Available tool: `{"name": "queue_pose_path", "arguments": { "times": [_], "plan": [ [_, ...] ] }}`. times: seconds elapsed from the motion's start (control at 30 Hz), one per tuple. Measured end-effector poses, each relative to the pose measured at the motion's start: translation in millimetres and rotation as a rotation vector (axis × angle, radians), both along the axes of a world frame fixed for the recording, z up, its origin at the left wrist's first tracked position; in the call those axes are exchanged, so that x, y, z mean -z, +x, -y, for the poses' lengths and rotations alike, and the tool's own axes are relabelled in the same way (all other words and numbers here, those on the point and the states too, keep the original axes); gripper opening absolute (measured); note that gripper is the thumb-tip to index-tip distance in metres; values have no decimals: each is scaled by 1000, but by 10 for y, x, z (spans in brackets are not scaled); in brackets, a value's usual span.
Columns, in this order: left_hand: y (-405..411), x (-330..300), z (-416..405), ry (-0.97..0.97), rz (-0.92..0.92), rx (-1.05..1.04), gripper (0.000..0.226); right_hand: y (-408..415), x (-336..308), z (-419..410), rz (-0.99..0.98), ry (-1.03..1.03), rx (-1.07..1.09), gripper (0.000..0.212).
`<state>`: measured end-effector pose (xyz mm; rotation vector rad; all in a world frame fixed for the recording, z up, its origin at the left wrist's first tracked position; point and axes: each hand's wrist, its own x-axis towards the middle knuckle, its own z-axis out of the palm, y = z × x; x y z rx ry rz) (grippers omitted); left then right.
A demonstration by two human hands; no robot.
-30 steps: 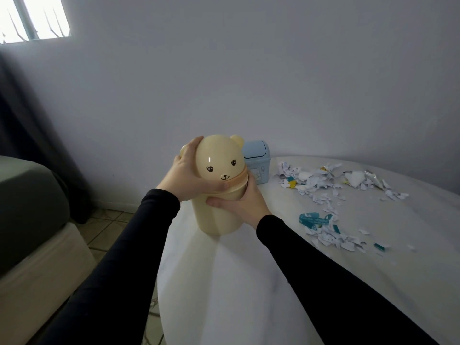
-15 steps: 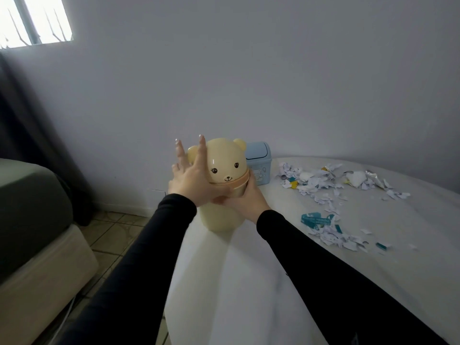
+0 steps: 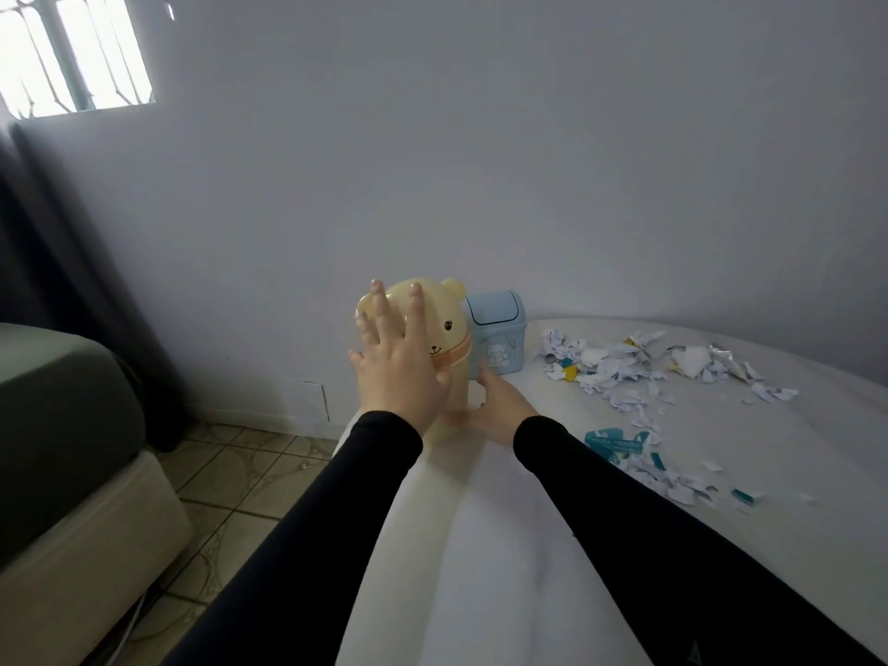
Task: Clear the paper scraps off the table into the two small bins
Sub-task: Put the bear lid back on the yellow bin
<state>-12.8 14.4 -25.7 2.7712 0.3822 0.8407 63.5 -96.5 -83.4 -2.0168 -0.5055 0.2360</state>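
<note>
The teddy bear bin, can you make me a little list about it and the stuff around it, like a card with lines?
bear bin: yellow, upright, at the table's left edge
left hand: fingers straight and spread over the bear lid
right hand: at the bin's lower body, grip not clear
blue bin: just right of the bear bin, lid closed
scraps: loose on the table, none in the hands
scrap colours: mostly white, some teal and yellow

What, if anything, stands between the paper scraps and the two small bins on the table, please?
Nothing visible does: bare tabletop lies between the paper scraps and the blue bin. The yellow bear bin stands left of it, partly behind the left hand.
</note>
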Motion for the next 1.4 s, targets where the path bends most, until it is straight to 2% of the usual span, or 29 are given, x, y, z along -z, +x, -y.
{"name": "queue_pose_path", "arguments": {
  "times": [0.07, 0.13, 0.2, 0.27, 0.33, 0.5, 0.57, 0.67, 0.77, 0.93, 1.07, 1.2, 1.27, 1.4],
  "plan": [
    [-32, -10, 123, 90, 119, 62, 75, 16, 55, 119, 9, -55, 74, 94],
    [5, -46, 218, 123, 238, 162, 51, 59, 107, 224, 45, -102, 176, 84],
    [97, -102, 275, 11, 285, 249, 34, 95, 159, 300, 86, -101, 249, 65],
    [202, -162, 333, -172, 237, 302, 28, 163, 194, 334, 103, -55, 313, 51],
    [333, -184, 403, -188, 183, 322, 27, 221, 229, 306, 96, 17, 362, 46],
    [872, -75, 668, 18, -20, 350, 33, 437, 350, 127, 148, 141, 443, 40],
    [1102, -52, 693, 39, -70, 286, 37, 531, 383, 66, 156, 161, 460, 50],
    [1412, -15, 660, -2, -120, 134, 48, 684, 403, -68, 170, 243, 492, 72],
    [1686, 0, 646, -108, -138, 32, 59, 822, 401, -240, 177, 138, 494, 90],
    [2037, 26, 570, -195, -259, -31, 72, 997, 438, -263, 191, 38, 601, 107],
    [2101, 208, 504, -205, -247, 3, 79, 1110, 436, -282, 143, 25, 618, 98],
    [2009, 338, 487, -162, -158, 53, 84, 1112, 420, -286, 216, -50, 656, 79],
    [1896, 316, 538, -141, -137, 73, 83, 1023, 378, -239, 268, -46, 664, 77],
    [1768, 287, 660, -156, -211, 90, 79, 986, 420, -177, 262, 23, 654, 80]
  ]
}}
